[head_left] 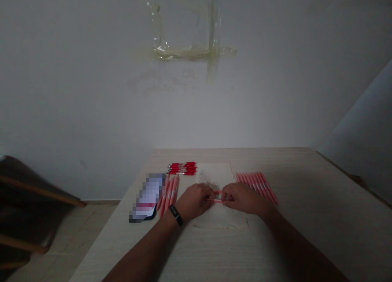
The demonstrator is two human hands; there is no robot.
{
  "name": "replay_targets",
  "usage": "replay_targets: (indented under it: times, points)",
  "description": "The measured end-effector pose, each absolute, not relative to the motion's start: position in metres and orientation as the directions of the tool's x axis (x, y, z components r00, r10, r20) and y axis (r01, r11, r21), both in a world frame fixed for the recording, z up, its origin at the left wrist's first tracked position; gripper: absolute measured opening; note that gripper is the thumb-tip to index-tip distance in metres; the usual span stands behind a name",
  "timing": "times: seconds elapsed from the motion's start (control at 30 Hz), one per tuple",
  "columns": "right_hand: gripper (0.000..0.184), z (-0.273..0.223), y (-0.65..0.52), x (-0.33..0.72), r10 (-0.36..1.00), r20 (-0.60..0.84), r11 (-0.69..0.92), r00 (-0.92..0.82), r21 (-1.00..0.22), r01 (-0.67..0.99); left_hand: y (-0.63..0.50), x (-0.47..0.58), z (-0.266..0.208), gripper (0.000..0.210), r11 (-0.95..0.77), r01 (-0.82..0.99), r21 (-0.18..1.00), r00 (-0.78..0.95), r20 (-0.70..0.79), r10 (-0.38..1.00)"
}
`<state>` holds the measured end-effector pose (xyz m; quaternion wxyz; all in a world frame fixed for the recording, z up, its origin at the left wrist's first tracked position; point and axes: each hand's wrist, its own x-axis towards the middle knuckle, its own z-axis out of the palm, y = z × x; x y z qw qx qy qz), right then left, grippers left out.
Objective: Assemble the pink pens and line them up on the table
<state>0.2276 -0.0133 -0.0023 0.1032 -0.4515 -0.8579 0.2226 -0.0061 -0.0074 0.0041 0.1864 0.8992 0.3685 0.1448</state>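
Note:
My left hand (196, 200), with a dark band on its wrist, is closed on one end of a slim pink pen (217, 200). The fingers of my right hand (241, 197) pinch its other end. A second strip of pink shows just above it between the hands; whether it is a separate piece I cannot tell. Both hands are over a pale sheet (219, 220) with dark smudges on its upper part. Beside my right hand lies a row of pink pens (260, 184). Several more pink pens (170, 194) lie left of my left hand.
A small stack of bright red pens (183, 168) lies at the sheet's upper left. A phone (150, 196) with a blurred-out screen lies at the left of the wooden table (306, 241). The wall (260, 90) stands behind; dark furniture (27, 208) is at far left.

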Motion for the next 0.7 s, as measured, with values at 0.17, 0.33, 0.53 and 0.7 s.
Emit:
replay_targets:
  times: [0.17, 0.33, 0.53, 0.7]
  points:
    - [0.009, -0.002, -0.009, 0.236, 0.841, 0.039, 0.501, -0.539, -0.432, 0.75, -0.008, -0.006, 0.006, 0.01, -0.658, 0.587, 0.473, 0.685, 0.143, 0.714]
    - [0.008, 0.001, -0.002, 0.252, 0.881, 0.065, 0.446, -0.469, -0.442, 0.778, -0.008, -0.004, 0.001, 0.021, -0.641, 0.575, 0.509, 0.678, 0.143, 0.721]
    - [0.007, 0.003, -0.004, 0.248, 0.882, 0.067, 0.443, -0.466, -0.453, 0.774, -0.01, 0.001, -0.008, 0.012, -0.652, 0.528, 0.545, 0.722, 0.116, 0.682]
    - [0.007, 0.001, -0.004, 0.243, 0.869, 0.055, 0.465, -0.491, -0.428, 0.775, -0.011, 0.002, -0.008, 0.017, -0.655, 0.525, 0.544, 0.721, 0.124, 0.682]
